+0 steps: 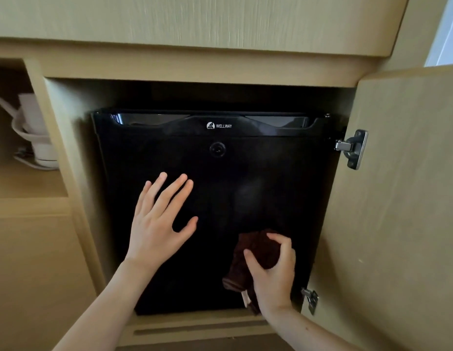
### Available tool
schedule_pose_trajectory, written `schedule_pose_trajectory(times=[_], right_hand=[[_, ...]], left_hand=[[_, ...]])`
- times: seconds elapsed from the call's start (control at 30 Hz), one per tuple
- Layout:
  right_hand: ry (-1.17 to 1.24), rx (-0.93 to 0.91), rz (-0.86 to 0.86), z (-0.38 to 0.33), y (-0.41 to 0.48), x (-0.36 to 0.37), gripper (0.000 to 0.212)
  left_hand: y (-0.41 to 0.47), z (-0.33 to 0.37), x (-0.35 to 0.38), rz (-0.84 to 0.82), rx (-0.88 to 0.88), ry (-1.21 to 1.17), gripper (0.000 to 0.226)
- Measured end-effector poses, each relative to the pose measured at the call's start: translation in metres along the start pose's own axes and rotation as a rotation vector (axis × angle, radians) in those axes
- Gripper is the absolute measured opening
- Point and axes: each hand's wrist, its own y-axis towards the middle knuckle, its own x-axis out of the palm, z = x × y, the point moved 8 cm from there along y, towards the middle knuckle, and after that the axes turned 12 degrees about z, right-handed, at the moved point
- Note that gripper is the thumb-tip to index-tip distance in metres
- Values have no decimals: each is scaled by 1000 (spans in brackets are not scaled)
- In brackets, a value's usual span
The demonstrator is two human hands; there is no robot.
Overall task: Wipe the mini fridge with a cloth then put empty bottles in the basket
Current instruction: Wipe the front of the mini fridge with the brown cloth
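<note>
— Head view: where does the mini fridge (245, 178) sit?
— Inside the wooden cabinet (195, 69), closed, with the cabinet door (402, 198) swung open on the right.
— And the hands?
— The left hand (157, 224) lies flat on the fridge front, fingers spread. The right hand (273, 274) grips the brown cloth (257, 247) low against it. The person should probably brace with the left and wipe in overlapping passes from the top down.

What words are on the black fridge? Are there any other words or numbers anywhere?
"WELLWAY" in white letters, beside a small round logo, on the top strip of the fridge door.
No other words or numbers can be read: none show on the cloth, the cupboard door or the white things on the left shelf.
</note>
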Motion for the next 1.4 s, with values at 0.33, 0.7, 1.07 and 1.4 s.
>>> schedule_pose_trajectory(times=[0.33,0.7,1.07,1.4], right_hand=[[108,-144,19,-35,28,4,48],[48,-102,71,-36,29,-8,44],[-14,236,173,30,7,-37,47],[94,-7,183,-22,33,-25,45]], left_hand=[[1,1,-1,-33,2,14,65],[1,2,-4,-77,21,25,66],[0,2,-3,-42,13,6,66],[-1,1,-1,-19,8,-7,67]])
